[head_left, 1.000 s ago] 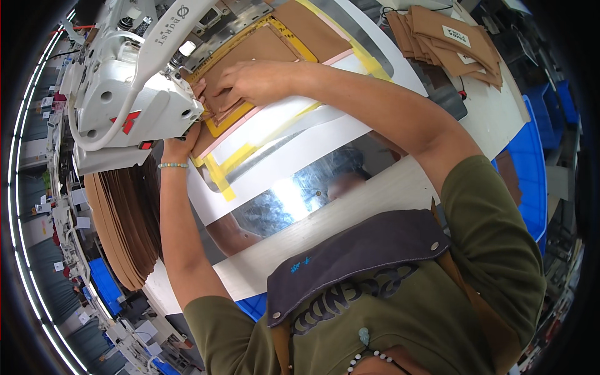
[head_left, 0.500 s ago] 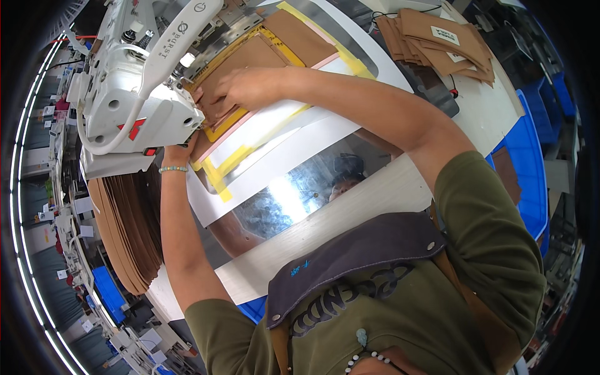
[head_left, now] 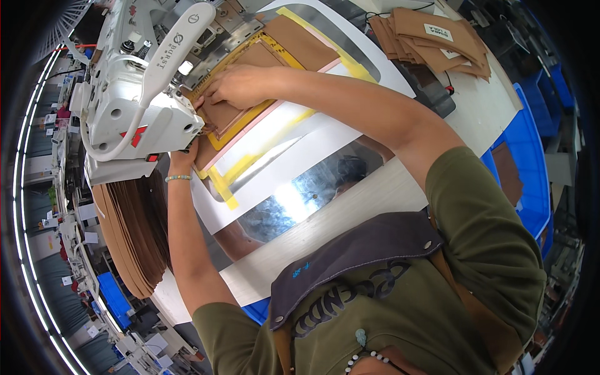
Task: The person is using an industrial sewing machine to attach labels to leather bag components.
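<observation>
Brown leather piece (head_left: 234, 112) lying in a yellow frame (head_left: 250, 122) under the white sewing machine (head_left: 134, 87), now pushed further under the head than a second ago: seemingly lining up for a seam. Right hand (head_left: 240, 84) flat on it, fingers together. Left hand (head_left: 184, 159) at its near edge, fingers hidden. White table (head_left: 350, 206); stacked brown pieces (head_left: 134, 237) left; blue bin (head_left: 528, 169) right.

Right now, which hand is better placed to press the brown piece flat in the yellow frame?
The right hand: it already lies flat on the brown piece inside the yellow frame. The left hand sits at the frame's near corner, tucked under the white sewing machine.
</observation>
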`<state>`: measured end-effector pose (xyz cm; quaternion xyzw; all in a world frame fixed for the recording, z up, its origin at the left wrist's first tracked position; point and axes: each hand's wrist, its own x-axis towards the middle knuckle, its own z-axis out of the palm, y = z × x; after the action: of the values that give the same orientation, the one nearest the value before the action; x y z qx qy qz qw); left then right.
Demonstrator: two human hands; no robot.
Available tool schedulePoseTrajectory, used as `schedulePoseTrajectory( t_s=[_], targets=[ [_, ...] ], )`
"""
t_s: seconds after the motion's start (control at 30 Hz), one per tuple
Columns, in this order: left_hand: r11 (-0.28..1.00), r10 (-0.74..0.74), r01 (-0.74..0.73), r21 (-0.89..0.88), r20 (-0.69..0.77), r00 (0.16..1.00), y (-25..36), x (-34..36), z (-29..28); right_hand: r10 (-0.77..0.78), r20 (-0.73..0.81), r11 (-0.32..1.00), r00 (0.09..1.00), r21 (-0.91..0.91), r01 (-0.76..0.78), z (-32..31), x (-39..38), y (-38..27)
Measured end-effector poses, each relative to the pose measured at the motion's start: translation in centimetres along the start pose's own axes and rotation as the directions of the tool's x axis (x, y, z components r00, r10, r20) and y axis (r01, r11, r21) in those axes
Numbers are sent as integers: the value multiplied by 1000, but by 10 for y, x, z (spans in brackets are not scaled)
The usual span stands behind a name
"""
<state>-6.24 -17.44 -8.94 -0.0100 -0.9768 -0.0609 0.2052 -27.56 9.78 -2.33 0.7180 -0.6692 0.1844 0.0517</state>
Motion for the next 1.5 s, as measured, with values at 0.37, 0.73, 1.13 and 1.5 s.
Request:
schedulePoseTrajectory(
  t_s=[0.37, 0.73, 1.13, 1.5],
  targets=[
    [600, -622, 515, -612, 47, 781, 42, -27, -28, -47, 90, 993, 995, 112, 37, -8, -15, -18],
    [575, -592, 472, -668, 58, 804, 93, -64, -61, -159, 68, 980, 985, 132, 149, -13, -27, -38],
    [951, -219, 204, -231, -40, 975, 175, -43, -88, -28, 260, 1000, 965, 9, 27, -68, -85, -33],
    [995, -2, 14, -99, 115, 993, 217, -7, -75, 67, -141, 980, 988, -179, -92, -53, -164, -9]
  ],
)
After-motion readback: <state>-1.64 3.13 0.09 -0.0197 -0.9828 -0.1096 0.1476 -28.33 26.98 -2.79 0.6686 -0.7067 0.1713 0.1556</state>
